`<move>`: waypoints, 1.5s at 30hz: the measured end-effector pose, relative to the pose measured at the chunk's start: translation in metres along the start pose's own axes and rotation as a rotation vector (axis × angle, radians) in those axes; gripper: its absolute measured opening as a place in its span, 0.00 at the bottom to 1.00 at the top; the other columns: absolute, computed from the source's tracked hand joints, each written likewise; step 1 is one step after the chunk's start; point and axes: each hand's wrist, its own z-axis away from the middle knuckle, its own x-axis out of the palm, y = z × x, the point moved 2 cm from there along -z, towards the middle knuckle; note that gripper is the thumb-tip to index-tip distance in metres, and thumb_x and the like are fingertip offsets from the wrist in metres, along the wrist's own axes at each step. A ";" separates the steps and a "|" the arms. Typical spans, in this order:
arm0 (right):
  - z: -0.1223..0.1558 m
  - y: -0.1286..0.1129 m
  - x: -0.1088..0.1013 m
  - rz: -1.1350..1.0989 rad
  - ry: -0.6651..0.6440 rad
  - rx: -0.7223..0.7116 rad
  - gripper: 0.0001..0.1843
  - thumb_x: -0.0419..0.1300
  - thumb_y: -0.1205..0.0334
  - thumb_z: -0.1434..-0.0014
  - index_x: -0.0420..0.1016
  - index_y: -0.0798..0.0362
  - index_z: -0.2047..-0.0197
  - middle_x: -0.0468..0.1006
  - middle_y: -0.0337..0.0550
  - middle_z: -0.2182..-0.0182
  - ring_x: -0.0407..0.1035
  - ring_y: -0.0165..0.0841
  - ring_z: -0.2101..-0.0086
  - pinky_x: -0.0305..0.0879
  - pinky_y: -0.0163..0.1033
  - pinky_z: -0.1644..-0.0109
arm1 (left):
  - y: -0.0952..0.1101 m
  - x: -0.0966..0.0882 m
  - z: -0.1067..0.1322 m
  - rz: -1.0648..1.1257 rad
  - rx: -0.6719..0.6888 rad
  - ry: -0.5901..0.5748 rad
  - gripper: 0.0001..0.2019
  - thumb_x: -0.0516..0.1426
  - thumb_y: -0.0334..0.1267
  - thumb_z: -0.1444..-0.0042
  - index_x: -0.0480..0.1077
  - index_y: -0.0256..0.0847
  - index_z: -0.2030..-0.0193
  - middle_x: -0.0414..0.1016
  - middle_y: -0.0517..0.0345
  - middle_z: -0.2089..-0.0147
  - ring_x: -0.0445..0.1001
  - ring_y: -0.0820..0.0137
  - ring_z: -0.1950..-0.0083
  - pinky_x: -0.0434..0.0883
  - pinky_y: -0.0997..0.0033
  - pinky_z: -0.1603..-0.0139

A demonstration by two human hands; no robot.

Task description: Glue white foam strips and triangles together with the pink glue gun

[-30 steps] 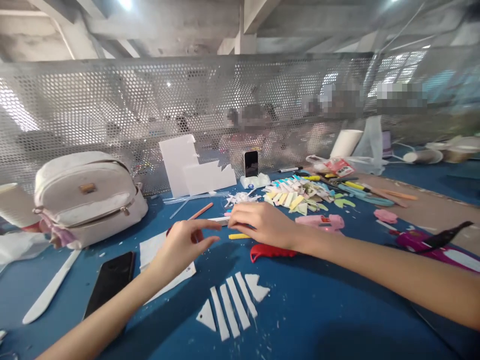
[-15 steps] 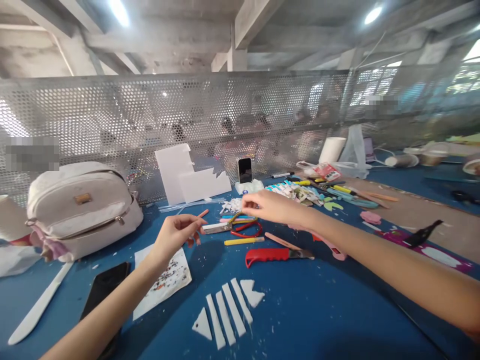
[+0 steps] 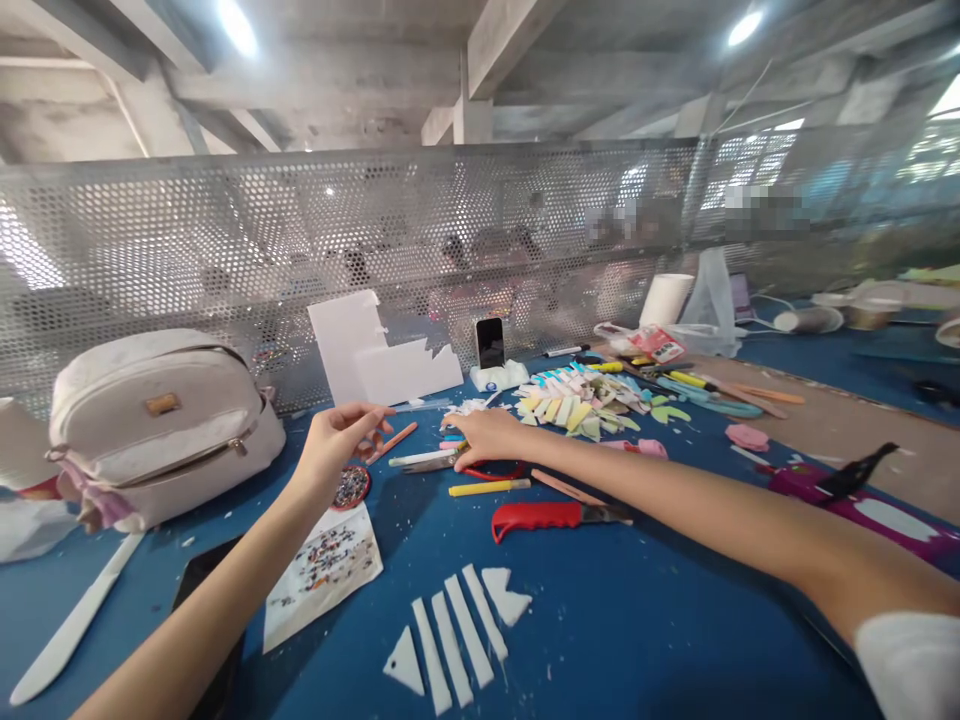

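Note:
My left hand hovers above the far side of the table, thumb and index finger pinched; what they hold, if anything, is too small to make out. My right hand reaches down over the scissors with red and yellow handles, close to a heap of white scraps. Its fingertips are partly hidden, so I cannot tell whether they grip anything. Nearer me lie flat white pieces laid out like a fish: a pointed head with a dark dot, several strips and a notched tail.
A red-handled knife and yellow pen lie mid-table. A speckled paper sheet, dark phone, white plastic knife and backpack are left. Coloured scraps and a propped phone stand behind; a perforated screen closes the back.
My left hand has moved slightly left and up, uncovering a small round dish of specks. My right hand has come lower and to the left, over the scissors' handles.

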 end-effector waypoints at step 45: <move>0.055 0.019 -0.073 0.047 0.006 0.120 0.22 0.61 0.44 0.39 0.73 0.56 0.70 0.76 0.50 0.67 0.72 0.41 0.63 0.67 0.49 0.58 | -0.044 -0.030 -0.034 -0.506 0.084 0.187 0.12 0.59 0.44 0.37 0.74 0.35 0.56 0.77 0.56 0.57 0.76 0.69 0.60 0.76 0.66 0.60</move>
